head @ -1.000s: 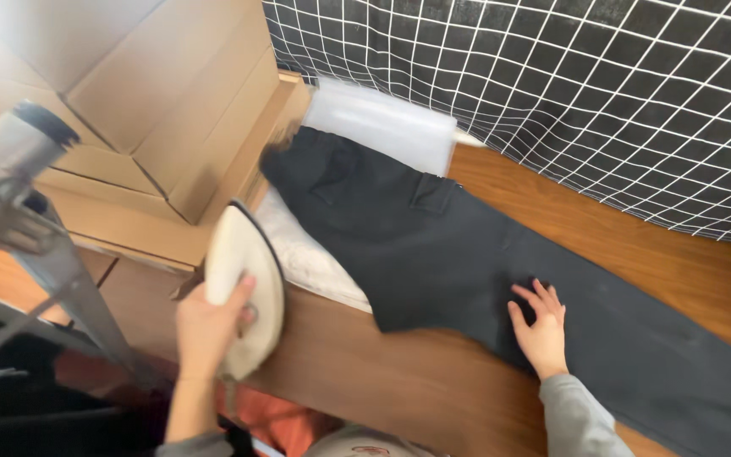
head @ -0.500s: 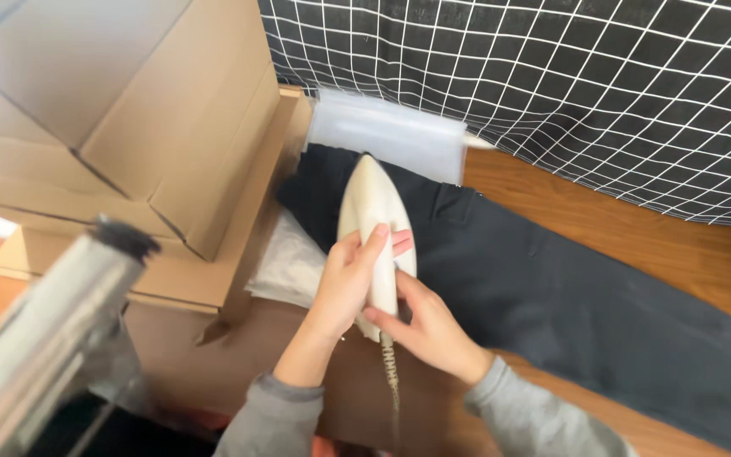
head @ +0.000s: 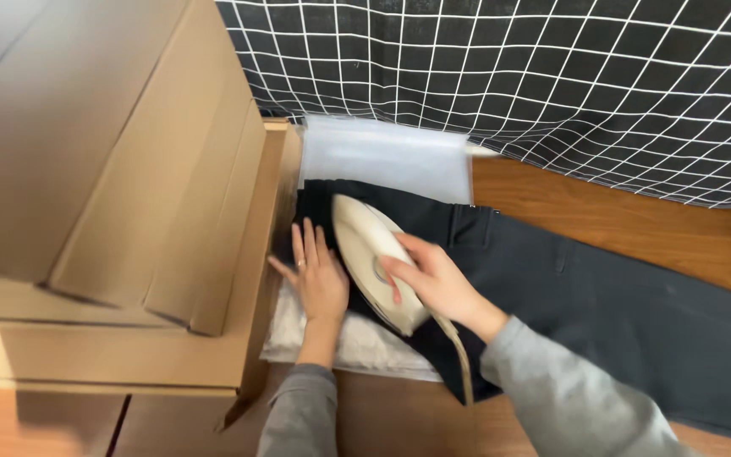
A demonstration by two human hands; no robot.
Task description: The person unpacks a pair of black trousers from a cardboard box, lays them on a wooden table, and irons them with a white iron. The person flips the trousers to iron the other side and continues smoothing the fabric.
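Observation:
Black trousers (head: 602, 305) lie flat across a wooden table (head: 611, 203), their waist end at the left. A cream-coloured iron (head: 364, 247) rests on the waist part, and my right hand (head: 429, 278) grips its handle. My left hand (head: 319, 275) lies flat with fingers spread on the trousers just left of the iron, beside the cardboard boxes. The iron's cord (head: 460, 355) trails toward me over the cloth. A white padded cloth (head: 361, 347) shows under the trousers' near edge.
Large cardboard boxes (head: 120, 195) stand stacked close on the left, touching the trousers' waist end. A black cloth with a white grid (head: 552, 85) hangs along the back. A translucent plastic sheet (head: 387, 156) lies behind the waistband.
The iron has passed from my left hand to my right and come down onto the waist of the trousers. My left hand has let go and now presses flat on the cloth beside it.

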